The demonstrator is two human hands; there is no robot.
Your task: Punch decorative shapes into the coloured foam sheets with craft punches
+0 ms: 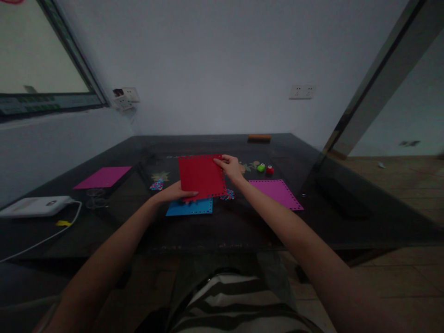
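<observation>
"What surface are the hands working over?"

"A dark, glossy bench [208, 233], standing against a pale wall [215, 69]. A window [41, 51] is showing on the left, wall sockets [302, 92] above the far edge, and tiled floor [409, 199] on the right."

"And the hands?"

"Both are gripping a red sheet with a dotted border [201, 176], tilted above the bench: the left hand [182, 191] is pinching its lower left, the right hand [231, 167] its upper right."

"Is anything getting covered?"

"Yes, the sheet is partly hiding a blue sheet [190, 208] and a small multicoloured pile [229, 194]."

"What else is lying around?"

"A second multicoloured pile [157, 185] is resting left; magenta sheets [104, 177] are lying on both sides. Green [261, 168] and red eyed figures [269, 170] are sitting beyond the right forearm, and a white device [36, 206] is trailing its cable [52, 237] at far left."
</observation>
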